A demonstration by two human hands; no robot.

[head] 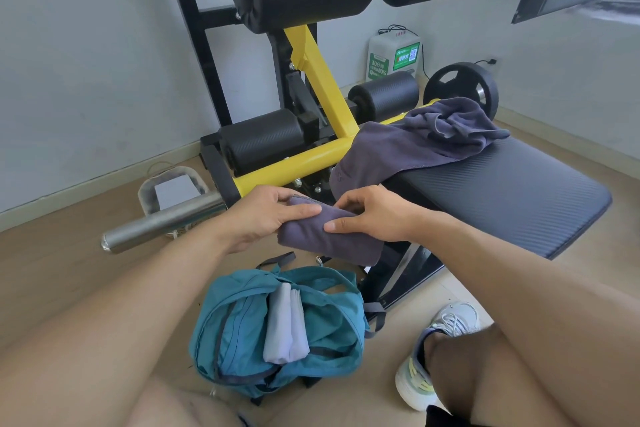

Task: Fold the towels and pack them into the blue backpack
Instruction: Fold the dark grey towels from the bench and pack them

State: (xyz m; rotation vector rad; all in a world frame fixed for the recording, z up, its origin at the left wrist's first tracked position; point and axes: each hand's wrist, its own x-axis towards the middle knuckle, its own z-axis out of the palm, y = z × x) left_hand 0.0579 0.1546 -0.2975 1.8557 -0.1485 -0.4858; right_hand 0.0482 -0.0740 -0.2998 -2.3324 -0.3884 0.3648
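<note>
Your left hand and right hand meet in front of you, both arms stretched forward and bare. Each hand pinches with thumb below and fingers curled over the top, knuckles angled toward each other.

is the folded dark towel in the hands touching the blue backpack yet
Apart. The head view shows both hands holding the folded dark towel in the air, with bare floor visible between its lower edge and the blue backpack below.
</note>
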